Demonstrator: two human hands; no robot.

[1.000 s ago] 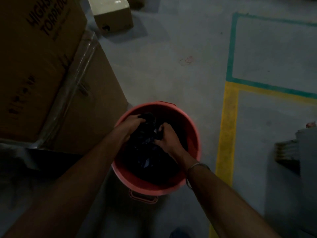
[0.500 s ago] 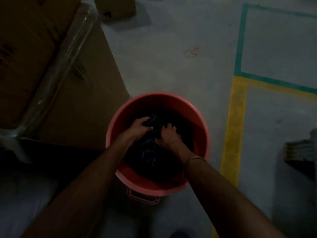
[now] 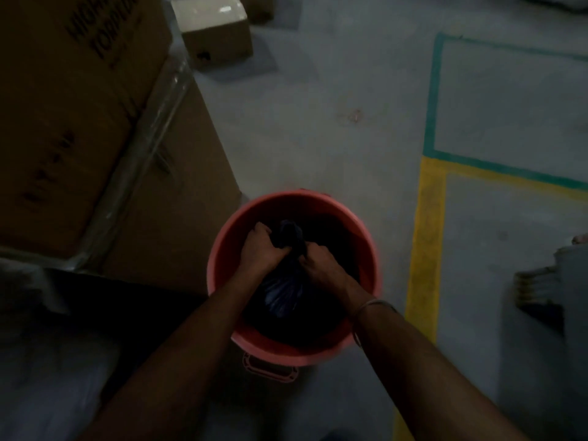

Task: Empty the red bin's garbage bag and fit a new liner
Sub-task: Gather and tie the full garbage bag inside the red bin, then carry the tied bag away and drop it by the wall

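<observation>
The round red bin (image 3: 366, 237) stands on the grey floor in front of me, with a handle on its near side. Inside it sits a black garbage bag (image 3: 283, 291), its top gathered into a narrow neck that sticks up between my hands. My left hand (image 3: 259, 249) grips the neck from the left. My right hand (image 3: 319, 267), a thin bangle on its wrist, grips it from the right. Both hands are inside the bin's rim. The bag's lower part is lost in the dark.
Large cardboard boxes (image 3: 63, 106) stacked on the left reach almost to the bin. A small box (image 3: 216, 33) stands on the floor further back. Yellow (image 3: 426, 249) and green (image 3: 432, 90) floor lines run to the right. A grey object (image 3: 547, 294) sits at the right edge.
My hands have drawn the loose bag top together into a tight neck and closed in beside it. The view has tilted slightly.
</observation>
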